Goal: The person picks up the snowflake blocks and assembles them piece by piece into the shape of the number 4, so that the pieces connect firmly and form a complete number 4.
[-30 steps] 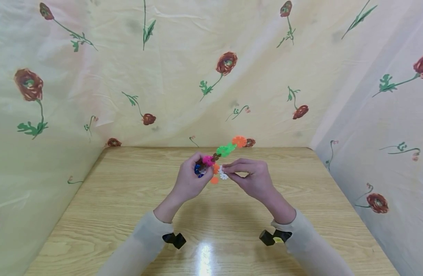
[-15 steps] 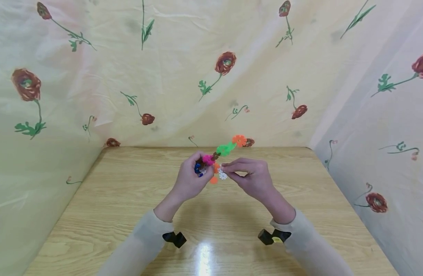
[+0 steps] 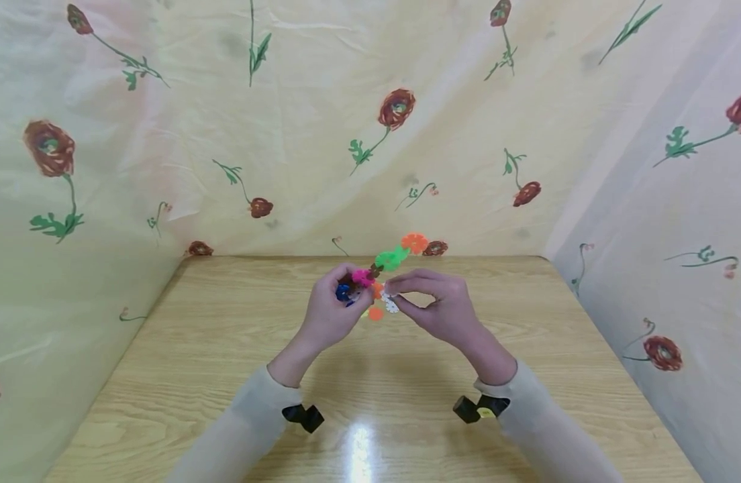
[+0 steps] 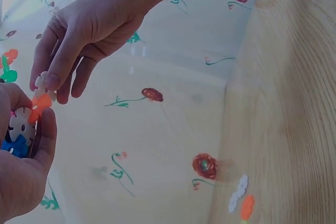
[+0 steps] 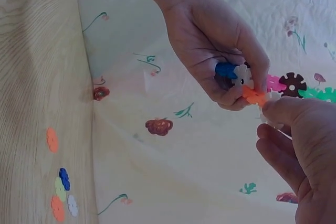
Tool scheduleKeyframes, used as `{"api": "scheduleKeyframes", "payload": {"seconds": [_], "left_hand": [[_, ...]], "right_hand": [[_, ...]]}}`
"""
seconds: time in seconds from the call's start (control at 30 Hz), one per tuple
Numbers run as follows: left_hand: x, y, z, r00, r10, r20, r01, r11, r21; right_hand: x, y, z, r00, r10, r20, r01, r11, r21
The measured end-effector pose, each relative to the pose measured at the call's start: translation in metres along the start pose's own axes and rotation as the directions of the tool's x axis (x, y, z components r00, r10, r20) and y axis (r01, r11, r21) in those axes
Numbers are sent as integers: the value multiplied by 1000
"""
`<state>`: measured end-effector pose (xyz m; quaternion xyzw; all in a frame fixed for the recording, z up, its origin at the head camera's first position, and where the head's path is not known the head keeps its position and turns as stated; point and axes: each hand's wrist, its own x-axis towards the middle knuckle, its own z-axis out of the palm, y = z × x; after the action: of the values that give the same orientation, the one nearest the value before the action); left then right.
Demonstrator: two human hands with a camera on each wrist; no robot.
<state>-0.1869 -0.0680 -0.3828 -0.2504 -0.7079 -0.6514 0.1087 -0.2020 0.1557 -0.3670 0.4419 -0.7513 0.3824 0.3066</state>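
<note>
Nearest the viewer, two pale sleeves (image 3: pixel 243 422) led to a pair of bare hands, raised above a wood-grained tabletop (image 3: pixel 225 376). The left hand (image 3: pixel 331 315) had its fingers curled round part of a chain of notched discs (image 5: pixel 286 78); the right hand (image 3: pixel 439 302) pinched a white disc (image 4: pixel 41 82) between thumb and fingertips. Judged from the pose, the step was the joining of this disc to an orange disc (image 5: pixel 254 96); it seemed to call for notch aligned to notch, the two discs crosswise, and an even push, with the left fingers bracing close to the joint lest the chain flex. The white disc lay at the right fingertips, against the orange disc, which projected from the left fingertips; whether the notches were engaged could not be told. Within the left grasp sat a blue disc (image 5: pixel 226 70). Beyond it, a pink disc (image 3: pixel 362 277), green discs (image 3: pixel 388 261) and others ran outward. Loose discs (image 5: pixel 57 209) lay on the tabletop; flower-printed cloth (image 3: pixel 322 134) formed the background.
</note>
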Motion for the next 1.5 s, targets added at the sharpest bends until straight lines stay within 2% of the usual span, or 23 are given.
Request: {"api": "scheduleKeyframes", "payload": {"seconds": [0.13, 0.33, 0.53, 0.77, 1.03, 1.37, 1.5], "left_hand": [[1, -1, -1, 1000, -12, -13, 12, 1000, -1], [-1, -4, -4, 999, -30, -25, 30, 1000, 9], [-1, -3, -5, 999, -30, -36, 31, 999, 25], [-1, -4, -6, 998, -32, -46, 34, 999, 31], [-3, -9, -5, 999, -33, -34, 33, 999, 15], [-4, -7, -3, 999, -19, -28, 19, 999, 26], [-4, -7, -2, 999, -15, -31, 16, 999, 34]], "right_hand": [[-1, 10, 1, 1000, 27, 2, -27, 999, 33], [-11, 32, 7, 993, 114, 22, -114, 993, 41], [-24, 55, 19, 974, 216, 69, -220, 974, 53], [-37, 68, 32, 932, 339, 129, -353, 929, 107], [-50, 78, 51, 892, 400, 210, -420, 906, 60], [-64, 86, 66, 810, 502, 304, -529, 848, 8], [-65, 86, 71, 784, 522, 336, -550, 835, -14]]}}
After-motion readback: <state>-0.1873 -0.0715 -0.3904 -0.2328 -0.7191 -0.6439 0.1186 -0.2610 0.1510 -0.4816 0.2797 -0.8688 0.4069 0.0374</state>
